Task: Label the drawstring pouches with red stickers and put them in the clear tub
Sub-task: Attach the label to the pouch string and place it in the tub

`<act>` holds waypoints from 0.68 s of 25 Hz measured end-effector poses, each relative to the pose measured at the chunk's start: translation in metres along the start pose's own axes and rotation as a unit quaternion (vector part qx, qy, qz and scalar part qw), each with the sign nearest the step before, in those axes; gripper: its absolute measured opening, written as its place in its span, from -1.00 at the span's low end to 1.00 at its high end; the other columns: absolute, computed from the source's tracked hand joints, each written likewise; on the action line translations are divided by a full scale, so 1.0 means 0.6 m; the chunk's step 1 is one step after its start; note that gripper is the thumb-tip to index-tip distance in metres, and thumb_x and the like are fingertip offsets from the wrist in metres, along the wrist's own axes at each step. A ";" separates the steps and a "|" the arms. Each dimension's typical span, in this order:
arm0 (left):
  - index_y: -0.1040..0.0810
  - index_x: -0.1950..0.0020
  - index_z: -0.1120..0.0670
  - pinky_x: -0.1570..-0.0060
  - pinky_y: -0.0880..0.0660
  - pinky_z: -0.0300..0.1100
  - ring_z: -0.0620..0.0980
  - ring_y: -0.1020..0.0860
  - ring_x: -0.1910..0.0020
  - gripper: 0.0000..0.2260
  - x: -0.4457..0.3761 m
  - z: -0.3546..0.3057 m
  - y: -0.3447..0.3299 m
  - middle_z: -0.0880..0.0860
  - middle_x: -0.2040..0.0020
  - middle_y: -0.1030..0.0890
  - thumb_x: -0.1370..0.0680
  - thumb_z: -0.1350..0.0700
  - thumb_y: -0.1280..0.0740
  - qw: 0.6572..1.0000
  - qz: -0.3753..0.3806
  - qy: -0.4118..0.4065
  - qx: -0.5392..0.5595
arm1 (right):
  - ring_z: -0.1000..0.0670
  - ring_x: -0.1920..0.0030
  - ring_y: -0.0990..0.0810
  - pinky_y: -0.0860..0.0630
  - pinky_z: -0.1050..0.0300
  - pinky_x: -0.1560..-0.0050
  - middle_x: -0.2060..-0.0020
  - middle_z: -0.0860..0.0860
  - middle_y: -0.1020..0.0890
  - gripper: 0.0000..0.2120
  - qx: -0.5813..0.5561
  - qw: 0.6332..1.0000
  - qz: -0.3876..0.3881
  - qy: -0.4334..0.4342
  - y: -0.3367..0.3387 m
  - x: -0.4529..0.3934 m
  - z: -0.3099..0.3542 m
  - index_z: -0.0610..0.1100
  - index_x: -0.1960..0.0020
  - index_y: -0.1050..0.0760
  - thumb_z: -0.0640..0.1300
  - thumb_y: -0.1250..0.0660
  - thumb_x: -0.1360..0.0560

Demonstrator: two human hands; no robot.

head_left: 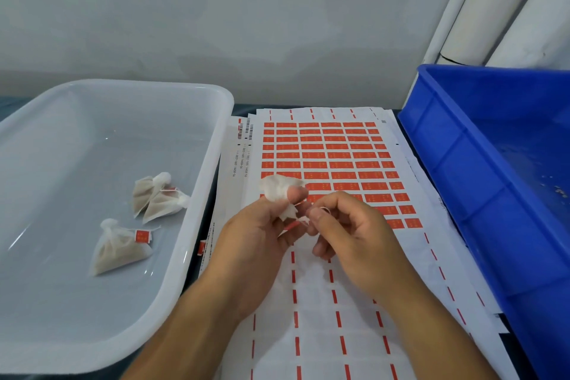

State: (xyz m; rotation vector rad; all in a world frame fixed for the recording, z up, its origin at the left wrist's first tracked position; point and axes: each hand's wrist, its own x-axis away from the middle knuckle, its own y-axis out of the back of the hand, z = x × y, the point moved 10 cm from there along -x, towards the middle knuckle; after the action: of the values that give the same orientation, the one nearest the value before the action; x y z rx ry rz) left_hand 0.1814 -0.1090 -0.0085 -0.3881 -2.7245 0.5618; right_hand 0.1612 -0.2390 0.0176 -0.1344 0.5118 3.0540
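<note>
The left hand grips a white pouch, and the right hand pinches its string. At nine o'clock, three pouches lie in the clear tub. The sticker sheet print is too small to read.

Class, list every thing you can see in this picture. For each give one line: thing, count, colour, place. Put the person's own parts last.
clear tub: one, translucent white, left on the table.
pouches in the tub: three, off-white; two overlap near the tub's right wall, one lies nearer with a red sticker on its string.
held pouch: one, white, above the sticker sheets.
sticker sheets: a stack, white with red stickers; the near rows are peeled.
blue crate: one, right of the sheets.
white pipes: several, top right against the wall.
wall: grey, behind.
left hand: holds the pouch.
right hand: pinches something small by the pouch's string.
</note>
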 end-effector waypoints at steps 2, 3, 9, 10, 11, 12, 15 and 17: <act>-0.67 -0.15 0.02 -0.25 -0.56 0.04 0.05 -0.65 -0.18 -0.74 0.000 -0.003 -0.002 0.04 -0.18 -0.68 -0.57 0.06 -0.24 0.998 0.002 0.002 -0.066 | 0.06 0.23 -0.71 -0.63 0.27 0.26 0.21 0.17 -0.69 -0.92 -0.002 1.000 -0.021 -0.014 0.012 -0.003 -0.006 0.14 0.01 -0.57 0.08 -0.31 -0.60; -0.62 -0.12 -0.05 -0.18 -0.59 -0.07 -0.03 -0.64 -0.15 -0.79 0.000 -0.004 0.002 -0.06 -0.16 -0.68 -0.58 0.06 -0.23 0.990 -0.014 -0.003 -0.143 | 0.07 0.24 -0.71 -0.62 0.28 0.27 0.22 0.17 -0.69 -0.91 -0.003 0.999 -0.027 -0.017 0.017 -0.003 -0.007 0.14 0.00 -0.57 0.09 -0.31 -0.59; -0.51 0.10 -0.18 0.26 -0.43 -0.41 -0.28 -0.47 0.00 -0.75 0.013 -0.030 -0.018 -0.23 0.07 -0.49 -0.53 -0.32 -0.21 0.801 -0.028 -0.177 -0.570 | 0.05 0.25 -0.71 -0.60 0.30 0.29 0.20 0.14 -0.71 -0.91 -0.058 0.997 -0.056 0.009 0.031 0.001 0.008 0.13 -0.04 -0.58 0.07 -0.36 -0.56; -0.50 0.16 -0.14 0.24 -0.40 -0.41 -0.24 -0.46 0.03 -0.72 0.013 -0.031 -0.027 -0.23 0.09 -0.47 -0.52 -0.32 -0.22 0.770 -0.026 -0.202 -0.604 | 0.05 0.25 -0.71 -0.60 0.30 0.29 0.19 0.14 -0.71 -0.90 -0.062 0.996 -0.058 0.017 0.032 0.002 0.013 0.12 -0.06 -0.58 0.05 -0.37 -0.56; -0.47 0.20 -0.13 0.23 -0.37 -0.40 -0.23 -0.44 0.05 -0.70 0.015 -0.029 -0.032 -0.23 0.10 -0.45 -0.52 -0.33 -0.22 0.745 -0.028 -0.215 -0.631 | 0.05 0.26 -0.71 -0.60 0.29 0.30 0.17 0.15 -0.72 -0.89 -0.062 0.996 -0.060 0.025 0.034 0.002 0.017 0.12 -0.08 -0.57 0.05 -0.38 -0.56; -0.48 0.18 -0.13 0.23 -0.35 -0.40 -0.22 -0.44 0.07 -0.68 0.015 -0.029 -0.036 -0.24 0.10 -0.45 -0.52 -0.35 -0.20 0.725 -0.032 -0.222 -0.651 | 0.05 0.26 -0.71 -0.60 0.29 0.31 0.16 0.15 -0.72 -0.86 -0.061 0.996 -0.063 0.033 0.035 0.003 0.021 0.11 -0.10 -0.57 0.06 -0.39 -0.55; -0.55 0.04 -0.15 0.20 -0.40 -0.35 -0.20 -0.44 0.12 -0.65 0.020 -0.023 -0.049 -0.23 0.11 -0.47 -0.56 -0.35 -0.11 0.693 -0.028 -0.234 -0.682 | 0.07 0.19 -0.72 -0.61 0.29 0.27 0.10 0.18 -0.72 -0.82 -0.048 0.994 -0.068 0.066 0.036 0.009 0.037 0.14 -0.12 -0.58 0.12 -0.40 -0.54; -0.59 0.01 -0.13 0.09 -0.50 -0.23 -0.18 -0.47 0.07 -0.63 0.023 -0.018 -0.060 -0.21 0.08 -0.52 -0.60 -0.28 -0.07 0.693 -0.009 -0.238 -0.681 | 0.12 0.04 -0.71 -0.63 0.31 0.18 0.03 0.25 -0.70 -0.83 -0.012 0.993 -0.068 0.096 0.034 0.014 0.049 0.24 -0.12 -0.58 0.18 -0.40 -0.54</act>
State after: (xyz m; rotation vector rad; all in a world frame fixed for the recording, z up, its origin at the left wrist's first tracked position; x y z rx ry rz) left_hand 0.1657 -0.1328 0.0200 -0.5489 -3.0385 -1.7553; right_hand 0.1496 -0.2487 0.0511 -0.4475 0.4542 2.9302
